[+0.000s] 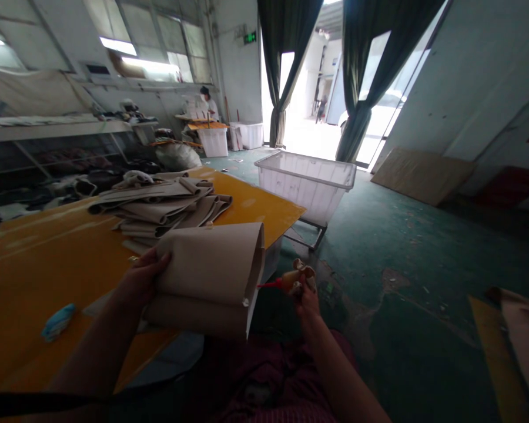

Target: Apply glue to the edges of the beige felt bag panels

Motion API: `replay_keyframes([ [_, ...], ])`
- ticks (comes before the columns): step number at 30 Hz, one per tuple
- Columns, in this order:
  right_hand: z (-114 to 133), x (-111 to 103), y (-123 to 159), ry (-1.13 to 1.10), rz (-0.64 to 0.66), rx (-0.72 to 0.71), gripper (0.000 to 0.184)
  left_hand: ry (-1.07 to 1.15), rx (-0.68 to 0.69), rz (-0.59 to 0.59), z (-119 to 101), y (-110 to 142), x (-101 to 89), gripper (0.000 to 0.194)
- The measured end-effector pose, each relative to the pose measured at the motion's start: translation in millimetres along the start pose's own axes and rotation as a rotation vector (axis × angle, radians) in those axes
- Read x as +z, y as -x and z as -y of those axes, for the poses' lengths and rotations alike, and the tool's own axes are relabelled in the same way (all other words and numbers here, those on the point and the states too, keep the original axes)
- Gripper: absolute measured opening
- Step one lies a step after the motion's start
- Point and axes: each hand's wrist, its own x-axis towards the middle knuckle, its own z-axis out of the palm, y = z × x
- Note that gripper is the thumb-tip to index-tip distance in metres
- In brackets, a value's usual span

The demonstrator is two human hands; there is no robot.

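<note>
Yellow-topped surface (48, 276) beneath and ahead of the left hand (147, 273), with a loose stack of folded beige sheet material (163, 202) just beyond that hand and a crumpled blue rag (58, 322) out to its left. Hands apart, both raised above the surface's near edge. Left hand gripping a curled beige sheet (207, 276) by its near side, the sheet held up between the 2 hands. Right hand (306, 299) closed around a small squeeze bottle (288, 281), its red nozzle (268, 285) just beside the sheet's right edge; contact impossible to tell from this angle. Bottle's contents and any label hidden by the grip and pale wrapping; inside of the curl out of sight. Wheeled translucent plastic bin (306, 185) beyond the right hand, on a worn green floor (423, 264); a co-worker (207, 100) far off past both hands.
</note>
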Motion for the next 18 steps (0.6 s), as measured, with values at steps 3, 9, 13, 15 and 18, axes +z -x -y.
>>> replay_keyframes([
  [3,-5,-11,8,0.002,0.033,-0.004,0.068,0.003,0.013,0.012,0,2,0.6,0.068],
  [9,-7,-22,25,-0.044,-0.001,0.068,0.073,0.005,0.019,-0.008,0,8,4.4,0.063],
  [13,-6,-30,34,-0.031,0.034,0.102,0.078,0.016,0.014,0.004,3,7,-0.4,0.065],
  [15,-7,-35,38,-0.034,0.037,0.115,0.08,0.023,0.023,0.002,5,6,-4.1,0.067],
  [18,-9,-41,49,-0.05,0.041,0.116,0.076,0.035,0.025,-0.01,8,5,-7.6,0.069],
])
